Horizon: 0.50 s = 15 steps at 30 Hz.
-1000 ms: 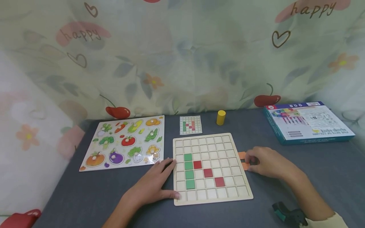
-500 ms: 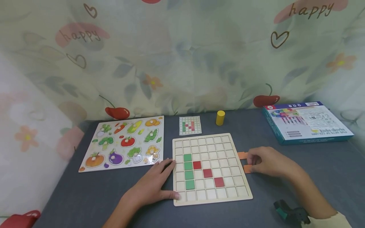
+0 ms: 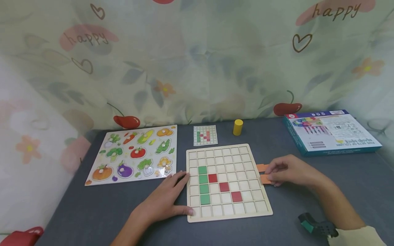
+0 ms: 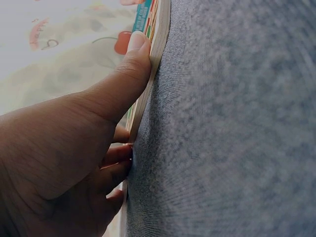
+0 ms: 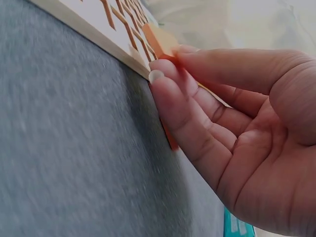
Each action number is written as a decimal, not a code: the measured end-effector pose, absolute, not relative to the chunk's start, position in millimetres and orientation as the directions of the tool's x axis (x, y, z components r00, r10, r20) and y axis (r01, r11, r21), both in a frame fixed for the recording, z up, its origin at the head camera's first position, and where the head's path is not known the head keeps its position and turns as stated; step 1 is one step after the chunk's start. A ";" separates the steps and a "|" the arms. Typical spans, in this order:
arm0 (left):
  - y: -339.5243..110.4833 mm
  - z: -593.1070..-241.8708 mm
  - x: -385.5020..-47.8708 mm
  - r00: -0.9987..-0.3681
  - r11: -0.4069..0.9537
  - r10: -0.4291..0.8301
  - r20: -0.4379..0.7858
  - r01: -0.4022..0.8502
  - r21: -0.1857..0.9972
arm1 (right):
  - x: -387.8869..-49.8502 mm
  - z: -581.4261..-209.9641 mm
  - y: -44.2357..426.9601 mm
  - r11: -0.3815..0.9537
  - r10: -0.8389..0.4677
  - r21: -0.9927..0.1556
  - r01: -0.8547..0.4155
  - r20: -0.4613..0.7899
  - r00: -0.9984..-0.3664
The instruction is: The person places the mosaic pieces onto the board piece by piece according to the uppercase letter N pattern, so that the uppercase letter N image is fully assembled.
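A square wooden grid board [image 3: 246,205] lies in the middle of the table, with several green tiles [image 3: 204,188] in one column and three red tiles [image 3: 224,187] on a diagonal. My left hand [image 3: 161,201] rests at its left edge, thumb on the lower left corner and fingers along the side. Beyond the right edge, my right hand [image 3: 290,172] pinches an orange tile [image 3: 265,179] between thumb and fingers; the right wrist view shows this orange tile [image 5: 160,42] tilted up by the board. More orange [image 3: 261,167] shows just behind it, partly covered by fingers.
A small pattern card [image 3: 212,140] and a yellow cylinder [image 3: 237,127] stand behind the board. To the left lies a vegetable knob puzzle [image 3: 101,153]; a flat box [image 3: 347,133] is at the back right. A patterned cloth [image 3: 197,68] hangs behind the table.
My right hand has shifted slightly and raised its knuckles, with the near orange tile now pinched and moved a little toward the board. My left hand has stayed in place.
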State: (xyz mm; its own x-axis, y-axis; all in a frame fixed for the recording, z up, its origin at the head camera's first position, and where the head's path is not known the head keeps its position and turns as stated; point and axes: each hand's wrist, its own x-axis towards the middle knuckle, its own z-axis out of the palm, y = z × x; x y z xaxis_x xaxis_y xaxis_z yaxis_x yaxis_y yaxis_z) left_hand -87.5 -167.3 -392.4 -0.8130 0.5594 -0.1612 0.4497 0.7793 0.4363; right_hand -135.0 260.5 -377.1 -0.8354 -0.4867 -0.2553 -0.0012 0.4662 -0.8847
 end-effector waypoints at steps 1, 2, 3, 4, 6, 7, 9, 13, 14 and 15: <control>-167.5 -392.6 -87.6 -0.813 0.779 0.560 -0.160 0.451 0.436 | -135.0 -376.8 258.2 0.454 -0.486 -0.891 0.005 -0.253 -0.837; -167.6 -392.8 -87.7 -0.812 0.778 0.561 -0.159 0.452 0.436 | -135.0 -376.3 255.6 0.445 -0.485 -0.895 0.009 -0.250 -0.838; -167.8 -392.9 -87.8 -0.812 0.778 0.562 -0.158 0.453 0.436 | -135.1 -376.0 252.7 0.439 -0.485 -0.899 0.013 -0.249 -0.839; -167.9 -392.9 -87.9 -0.812 0.777 0.562 -0.158 0.453 0.437 | -135.3 -375.7 249.5 0.434 -0.484 -0.901 0.014 -0.246 -0.840; -168.1 -392.8 -87.9 -0.810 0.777 0.564 -0.160 0.454 0.437 | -136.1 -375.2 242.7 0.436 -0.474 -0.900 0.023 -0.251 -0.844; -168.1 -392.7 -87.9 -0.810 0.777 0.564 -0.161 0.454 0.437 | -136.4 -375.2 239.2 0.434 -0.470 -0.901 0.029 -0.254 -0.845; -168.0 -392.3 -87.8 -0.810 0.778 0.563 -0.165 0.452 0.436 | -137.3 -375.0 232.3 0.436 -0.472 -0.900 0.021 -0.249 -0.846; -167.8 -392.1 -87.7 -0.811 0.780 0.561 -0.168 0.449 0.435 | -138.1 -373.9 217.6 0.424 -0.488 -0.905 0.005 -0.233 -0.841; -167.8 -392.2 -87.7 -0.812 0.781 0.559 -0.169 0.448 0.434 | -138.3 -373.7 213.8 0.424 -0.493 -0.906 -0.003 -0.228 -0.840; -167.9 -392.3 -87.8 -0.812 0.781 0.559 -0.169 0.448 0.434 | -138.4 -373.5 209.9 0.422 -0.497 -0.906 -0.010 -0.223 -0.838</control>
